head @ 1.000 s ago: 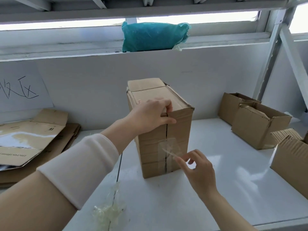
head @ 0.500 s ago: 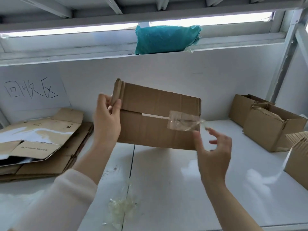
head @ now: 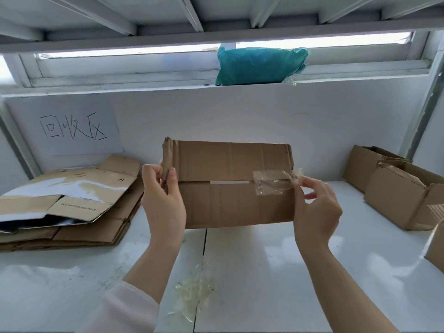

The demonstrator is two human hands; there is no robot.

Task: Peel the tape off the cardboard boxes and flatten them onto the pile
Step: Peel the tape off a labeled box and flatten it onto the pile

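A brown cardboard box (head: 230,203) is held up above the white table, its taped seam facing me. My left hand (head: 163,195) grips the box's left end, thumb and fingers curled round the edge. A strip of clear tape (head: 271,182) crosses the right end of the seam, its free end lifted off the edge. My right hand (head: 314,205) pinches that loose tape end between thumb and fingertip. At the left lies the pile of flattened boxes (head: 72,205).
A wad of peeled clear tape (head: 192,294) lies on the white table (head: 276,272) in front of me. Open cardboard boxes (head: 394,188) stand at the right, one more at the right edge. A teal bag (head: 259,66) sits on the ledge above. A handwritten sign (head: 72,128) hangs on the wall.
The box was lifted off the table and turned sideways, seam toward me. My left hand shifted to its left end. My right hand closed onto the loose tape end.
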